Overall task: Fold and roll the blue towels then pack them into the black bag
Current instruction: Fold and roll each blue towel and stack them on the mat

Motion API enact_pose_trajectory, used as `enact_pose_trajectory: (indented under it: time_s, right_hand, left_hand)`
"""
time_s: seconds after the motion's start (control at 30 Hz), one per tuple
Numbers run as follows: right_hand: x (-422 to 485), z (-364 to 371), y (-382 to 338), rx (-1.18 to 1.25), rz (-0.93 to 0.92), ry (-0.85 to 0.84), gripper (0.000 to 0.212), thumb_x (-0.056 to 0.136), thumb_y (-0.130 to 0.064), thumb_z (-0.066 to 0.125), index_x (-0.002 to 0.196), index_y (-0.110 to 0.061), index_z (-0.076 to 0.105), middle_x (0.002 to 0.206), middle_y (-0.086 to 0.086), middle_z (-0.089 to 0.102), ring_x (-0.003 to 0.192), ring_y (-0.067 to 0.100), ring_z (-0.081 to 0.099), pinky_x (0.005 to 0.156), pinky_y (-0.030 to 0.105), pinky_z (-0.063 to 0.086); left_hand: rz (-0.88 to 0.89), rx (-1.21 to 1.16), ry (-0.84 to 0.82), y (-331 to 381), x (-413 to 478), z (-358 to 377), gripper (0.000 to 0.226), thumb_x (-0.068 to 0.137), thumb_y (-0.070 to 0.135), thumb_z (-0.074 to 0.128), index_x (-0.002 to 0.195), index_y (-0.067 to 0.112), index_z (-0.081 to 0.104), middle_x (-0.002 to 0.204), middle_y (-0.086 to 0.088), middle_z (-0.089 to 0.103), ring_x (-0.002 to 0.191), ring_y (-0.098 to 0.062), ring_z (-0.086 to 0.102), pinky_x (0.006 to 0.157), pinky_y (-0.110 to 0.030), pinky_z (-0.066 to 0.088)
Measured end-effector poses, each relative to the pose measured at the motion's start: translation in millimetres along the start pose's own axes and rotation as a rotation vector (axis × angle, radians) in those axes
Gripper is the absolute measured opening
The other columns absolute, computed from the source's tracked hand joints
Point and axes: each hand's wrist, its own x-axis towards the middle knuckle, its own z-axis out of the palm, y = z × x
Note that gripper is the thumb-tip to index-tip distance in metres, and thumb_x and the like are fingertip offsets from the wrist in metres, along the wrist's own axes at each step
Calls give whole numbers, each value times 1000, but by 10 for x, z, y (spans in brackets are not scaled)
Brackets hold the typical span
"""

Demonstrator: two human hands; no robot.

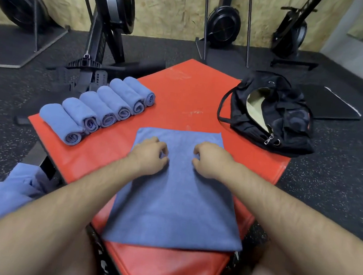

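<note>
Our bare forearms reach forward from the bottom of the view over a blue towel spread flat on a red padded surface. Both hands sit side by side on the towel's far half. The left hand has its fingers curled with the tips down on the cloth, and the right hand mirrors it; we cannot tell whether either one pinches the fabric or only presses on it. The towel's near edge lies just short of the pad's near end.

Down at our left, off the pad, lies a loose heap of more blue cloth. Further out on the pad's left side, six rolled towels lie touching in a slanted row, spiral ends toward us. At the pad's far right edge rests the black bag, unzipped, its pale lining showing. Beyond stretches dark speckled flooring, with black exercise machines standing before a chipboard wall.
</note>
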Motion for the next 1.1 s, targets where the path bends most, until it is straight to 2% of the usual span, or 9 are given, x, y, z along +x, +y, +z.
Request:
enact_pose_trajectory:
  time_s: [0.13,0.23,0.33,0.5,0.67,0.73,0.93,1.0,1.1]
  right_hand:
    - [443,-19,376,-2,42,56,26,94,-21,49,116,-16,63,120,8,58,115,34,55,94,43,49]
    - [648,73,558,24,36,117,27,98,-24,49,123,-21,62,125,3,56,119,30,49,95,42,44]
    - [850,77,610,21,26,121,30,98,-28,53,127,-24,61,127,1,54,122,28,47,97,41,39]
    - [957,15,612,78,28,104,10,92,-31,61,100,-26,60,107,-2,49,104,25,55,86,38,38]
    - [907,30,725,40,33,126,14,95,-35,59,102,-22,60,112,3,50,111,30,46,93,42,42]
    - [866,41,749,52,15,135,12,97,-33,55,100,-21,56,110,4,52,110,30,47,91,43,42]
    - [692,-160,700,179,-30,140,12,101,-29,45,95,-19,43,77,-7,54,75,25,51,75,39,37]
    - [595,-243,689,238,-27,147,13,98,-31,52,94,-20,47,73,-8,56,71,19,54,68,35,37]
    - [439,-371,705,371,-7,170,15,89,-27,68,88,-20,55,67,-9,51,55,3,46,51,19,30]
  left_hand:
    - [-39,31,23,-171,426,-18,33,93,36,59,123,24,62,129,-3,54,128,-25,47,106,-38,38]
    - [-79,35,47,-279,643,40,36,97,37,55,131,26,57,137,1,50,131,-24,43,104,-40,34]
    - [-67,46,87,-332,788,48,27,96,39,56,120,28,61,124,2,51,121,-24,44,93,-40,35]
    - [-32,25,86,-414,879,-5,15,92,40,61,102,28,61,103,4,52,107,-23,50,82,-35,36]
    - [-42,39,174,-608,880,16,33,95,45,58,122,28,60,121,-2,50,113,-29,46,93,-43,42]
    - [-102,48,162,-660,895,12,28,96,45,56,118,29,61,116,0,52,113,-28,46,92,-42,38]
    - [-81,-54,199,-610,871,-83,9,98,32,53,94,24,52,90,4,52,97,-28,52,79,-38,32]
    - [-24,-97,239,-586,787,-174,10,99,28,53,92,21,47,79,6,54,85,-27,55,77,-37,33]
    - [-7,-292,177,-521,601,-387,17,96,26,61,94,16,47,76,4,54,71,-18,50,67,-34,39]
